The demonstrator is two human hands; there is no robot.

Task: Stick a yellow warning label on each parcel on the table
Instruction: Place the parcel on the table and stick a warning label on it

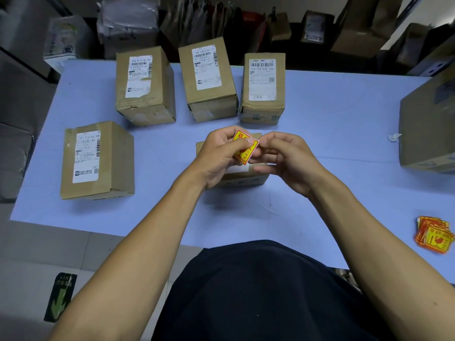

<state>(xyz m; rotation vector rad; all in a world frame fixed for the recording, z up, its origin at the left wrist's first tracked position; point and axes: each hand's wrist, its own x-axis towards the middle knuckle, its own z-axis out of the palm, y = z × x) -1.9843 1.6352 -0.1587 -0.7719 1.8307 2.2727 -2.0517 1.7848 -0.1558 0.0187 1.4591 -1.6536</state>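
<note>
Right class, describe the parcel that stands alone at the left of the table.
On the blue table, three parcels line the far edge. Nearer and further left stands a lone brown parcel, with a white shipping label on top, apart from the row.

Nearest parcel (242, 177) mostly behind the hands (its top unreadable), big carton (428, 129) cropped at right

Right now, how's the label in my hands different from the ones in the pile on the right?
The held label is a single one, lifted over the near parcel; the label pile is many, lying fanned on the table. The left hand and right hand pinch the held label; nothing touches the pile. The held label is tilted; the pile lies flat. Both are yellow with red print.
</note>
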